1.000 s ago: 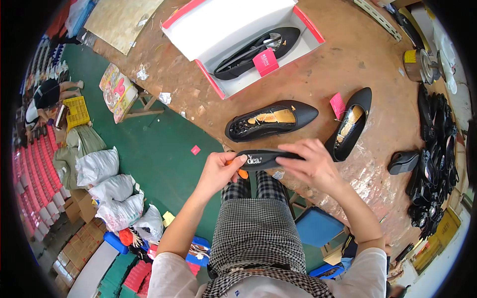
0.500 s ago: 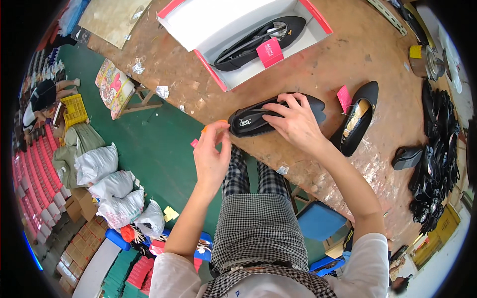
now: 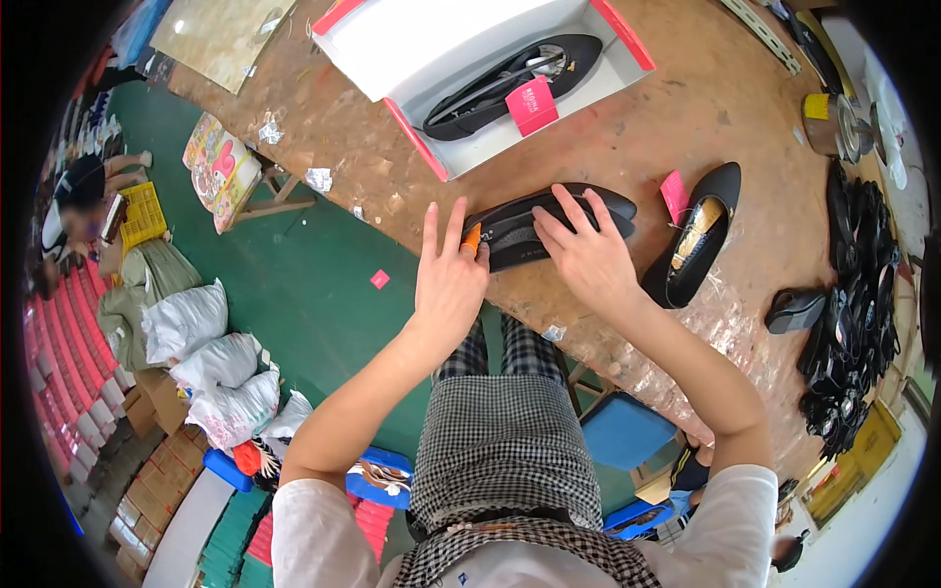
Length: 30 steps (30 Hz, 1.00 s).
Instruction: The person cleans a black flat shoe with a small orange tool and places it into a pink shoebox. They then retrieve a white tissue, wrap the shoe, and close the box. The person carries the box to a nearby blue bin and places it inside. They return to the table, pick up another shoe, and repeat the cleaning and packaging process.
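A black flat shoe [image 3: 517,257] lies on its sole at the table edge, between my two hands. My left hand [image 3: 451,289] is at its heel end, with an orange cover on one finger pressed inside the shoe; two other fingers stretch out past the heel. My right hand [image 3: 596,263] grips the shoe around its middle, fingertips reaching inside, thumb hidden. Its matching-looking black shoe [image 3: 720,186], with a pink tag [image 3: 674,198] and a gold label inside, stands to the right. Another black shoe [image 3: 583,61] with a pink tag sits in an open white-and-red box [image 3: 470,165].
Black shoes [image 3: 867,304] are heaped along the table's right side, with a lone one [image 3: 796,310] beside them. A tin can [image 3: 826,125] stands behind. White sacks [image 3: 186,321] and stacked pink boxes [image 3: 74,333] line the floor at left. A person crouches by a yellow crate [image 3: 144,216].
My left hand has moved right and up onto the shoe's heel, its orange-covered finger now inside. A small pink piece now shows on the green floor. My right hand stays on the shoe.
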Tool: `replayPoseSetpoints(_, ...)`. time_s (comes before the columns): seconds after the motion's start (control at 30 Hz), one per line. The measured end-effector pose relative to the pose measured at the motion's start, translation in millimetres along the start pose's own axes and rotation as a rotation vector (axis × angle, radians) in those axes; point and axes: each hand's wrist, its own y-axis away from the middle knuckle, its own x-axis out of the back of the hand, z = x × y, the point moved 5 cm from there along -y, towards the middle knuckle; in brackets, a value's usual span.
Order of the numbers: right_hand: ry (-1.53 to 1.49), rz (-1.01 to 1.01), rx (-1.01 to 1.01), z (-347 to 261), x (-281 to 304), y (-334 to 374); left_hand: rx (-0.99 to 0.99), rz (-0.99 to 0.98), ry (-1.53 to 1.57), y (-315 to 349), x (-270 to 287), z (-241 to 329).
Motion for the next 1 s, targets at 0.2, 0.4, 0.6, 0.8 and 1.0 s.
replayPoseSetpoints(0.2,0.200,-0.273,0.091,-5.8,-10.8,-0.5,-0.072,0.013,0.052,-3.2,7.8,45.0)
replayPoseSetpoints(0.4,-0.206,0.200,-0.125,72.0,55.9,-35.9,0.072,0.080,0.374,0.5,-9.1,109.3)
replayPoseSetpoints(0.6,-0.058,0.113,-0.416,22.4,44.4,1.3,0.127,0.025,0.294,-12.8,-29.9,112.9)
replayPoseSetpoints(0.8,-0.296,0.136,-0.571,-29.9,13.2,26.3,0.169,0.045,0.430,-16.4,-48.8,117.3)
replayPoseSetpoints(1.0,-0.378,0.162,-0.690,7.5,-25.0,-14.3,0.132,0.054,0.507,-22.3,-46.9,119.2)
